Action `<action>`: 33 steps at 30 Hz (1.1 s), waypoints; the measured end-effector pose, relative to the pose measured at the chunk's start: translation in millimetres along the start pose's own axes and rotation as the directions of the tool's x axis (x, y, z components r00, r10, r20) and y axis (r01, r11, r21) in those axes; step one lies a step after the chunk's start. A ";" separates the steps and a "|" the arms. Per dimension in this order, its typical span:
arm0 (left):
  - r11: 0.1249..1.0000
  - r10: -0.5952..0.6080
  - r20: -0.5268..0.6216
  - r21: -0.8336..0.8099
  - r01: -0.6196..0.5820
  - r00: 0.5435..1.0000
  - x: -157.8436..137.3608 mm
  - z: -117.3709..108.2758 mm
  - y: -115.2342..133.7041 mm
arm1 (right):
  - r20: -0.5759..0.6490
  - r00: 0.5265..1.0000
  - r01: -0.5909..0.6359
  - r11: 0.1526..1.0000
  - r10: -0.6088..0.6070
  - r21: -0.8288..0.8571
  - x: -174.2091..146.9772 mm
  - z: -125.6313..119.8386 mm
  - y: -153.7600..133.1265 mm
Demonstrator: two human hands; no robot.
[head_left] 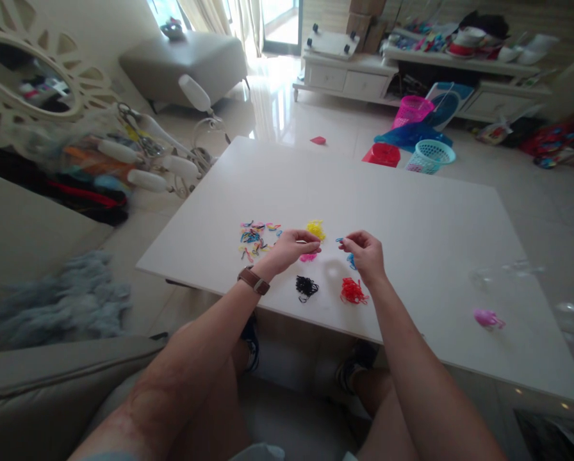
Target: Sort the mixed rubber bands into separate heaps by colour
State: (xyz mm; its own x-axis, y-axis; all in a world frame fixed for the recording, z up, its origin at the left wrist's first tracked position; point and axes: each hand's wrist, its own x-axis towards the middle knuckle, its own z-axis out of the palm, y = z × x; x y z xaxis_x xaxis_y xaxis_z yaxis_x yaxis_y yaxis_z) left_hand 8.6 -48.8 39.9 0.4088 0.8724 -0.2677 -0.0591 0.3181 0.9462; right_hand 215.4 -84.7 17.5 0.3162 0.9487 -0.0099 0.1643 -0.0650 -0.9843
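My right hand (368, 256) pinches a small blue rubber band (339, 240) above the table. Just below it, a blue pile (351, 260) is partly covered by the fingers. My left hand (294, 248), with a brown watch at the wrist, has its fingertips pressed together; what they hold, if anything, is too small to make out. A yellow pile (315, 230) lies just beyond its fingers and a pink pile (308, 257) beneath them. Nearer me are a black pile (307, 287) and a red pile (353, 291). Mixed-colour bands (252, 237) lie scattered to the left.
The white table (412, 224) spans the view before me. A pink object (489, 318) and clear plastic pieces (482, 276) lie at its right. Beyond the far edge stand a red container (383, 154) and a light-blue basket (432, 155). A white lamp (164, 168) stands to the left.
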 end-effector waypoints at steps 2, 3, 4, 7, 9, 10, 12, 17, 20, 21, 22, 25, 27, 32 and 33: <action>0.999 -0.039 -0.003 -0.034 0.039 0.999 4.2 2.6 -1.7 | -0.094 0.996 -0.023 0.972 0.001 -0.233 7.2 -16.8 8.5; 0.997 -0.058 -0.001 -0.044 0.058 0.998 6.8 3.6 -2.8 | -0.123 0.992 -0.041 0.934 -0.003 -0.355 10.1 -25.5 13.2; 0.996 -0.078 0.004 -0.050 0.078 0.997 9.5 4.5 -3.9 | -0.133 0.991 -0.063 0.895 0.005 -0.443 12.3 -33.8 18.0; 0.990 -0.125 0.016 -0.065 0.126 0.992 16.7 5.8 -6.4 | -0.120 0.992 -0.099 0.795 0.034 -0.598 15.2 -53.3 32.5; 0.986 -0.141 0.022 -0.082 0.142 0.990 20.0 5.8 -7.0 | -0.100 0.995 -0.087 0.743 0.027 -0.664 15.3 -60.8 40.9; 0.985 -0.145 0.025 -0.090 0.146 0.989 21.3 5.7 -7.2 | -0.088 0.996 -0.076 0.721 0.021 -0.689 15.2 -62.9 44.1; 0.983 -0.149 0.037 -0.103 0.152 0.988 23.0 5.0 -8.2 | -0.073 0.997 -0.055 0.688 0.003 -0.723 15.3 -64.3 47.5; 0.981 -0.154 0.125 -0.101 0.167 0.980 23.2 3.0 -15.1 | -0.068 0.993 0.027 0.764 -0.092 -0.645 11.7 -48.6 33.8; 0.987 -0.122 0.180 -0.086 0.139 0.976 19.4 4.2 -17.2 | 0.118 0.993 0.010 0.943 0.031 -0.333 3.3 -27.8 16.4; 0.989 -0.106 0.196 -0.080 0.123 0.975 17.5 5.2 -17.0 | 0.196 0.979 -0.005 0.976 0.049 -0.217 -0.1 -20.9 11.0; 0.992 -0.090 0.214 -0.071 0.107 0.973 15.6 6.3 -16.4 | 0.277 0.959 -0.027 0.992 0.061 -0.123 -3.4 -14.8 6.3; 0.996 -0.057 0.264 -0.051 0.073 0.963 10.2 9.7 -13.8 | 0.415 0.905 -0.117 0.992 0.088 0.044 -10.5 -3.4 -2.6; 0.996 -0.048 0.273 -0.059 0.066 0.961 8.3 11.2 -12.8 | 0.410 0.905 -0.158 0.984 0.113 0.079 -12.3 -1.6 -5.0; 0.994 -0.040 0.257 -0.088 0.065 0.965 10.7 11.1 -14.5 | 0.398 0.905 -0.201 0.976 0.150 0.089 -11.2 -3.7 -6.6; 0.994 -0.042 0.255 -0.086 0.066 0.966 11.8 10.7 -15.4 | 0.397 0.905 -0.206 0.974 0.154 0.093 -10.9 -3.9 -6.5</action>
State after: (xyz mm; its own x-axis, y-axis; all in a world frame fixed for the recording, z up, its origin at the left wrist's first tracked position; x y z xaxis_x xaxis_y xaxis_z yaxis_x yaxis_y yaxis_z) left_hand 24.0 -47.4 24.1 0.6299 0.7348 -0.2516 -0.1101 0.4052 0.9076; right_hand 214.5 -95.8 24.7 -0.0597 0.9713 -0.2302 0.0075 -0.2301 -0.9731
